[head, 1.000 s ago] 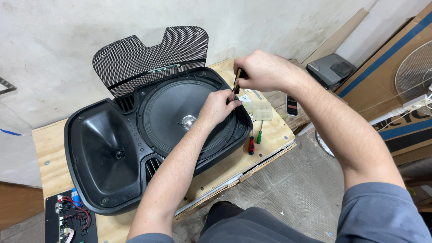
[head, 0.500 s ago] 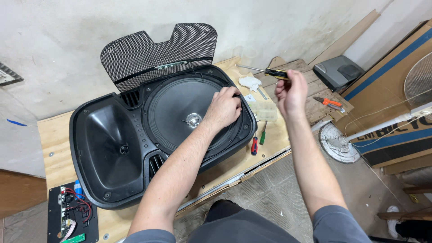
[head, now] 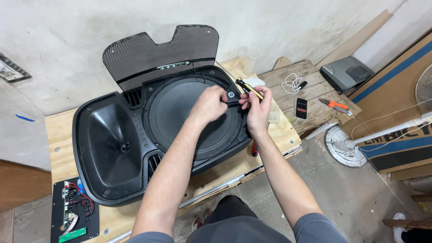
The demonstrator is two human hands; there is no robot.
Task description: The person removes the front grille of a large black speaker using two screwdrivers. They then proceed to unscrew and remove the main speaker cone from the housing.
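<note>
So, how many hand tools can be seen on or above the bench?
3: a black-and-yellow screwdriver in the right hand, orange-handled pliers on the wooden pallet, and a red-handled tool beside the speaker cabinet. Others may be hidden.

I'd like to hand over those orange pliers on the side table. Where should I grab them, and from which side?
Take the pliers by the orange handles, coming straight down from above. They lie flat on the wooden table, with the handles towards the right and open boards on both sides, so fingers can close across them. The dark jaw end points left towards the phone.
</note>
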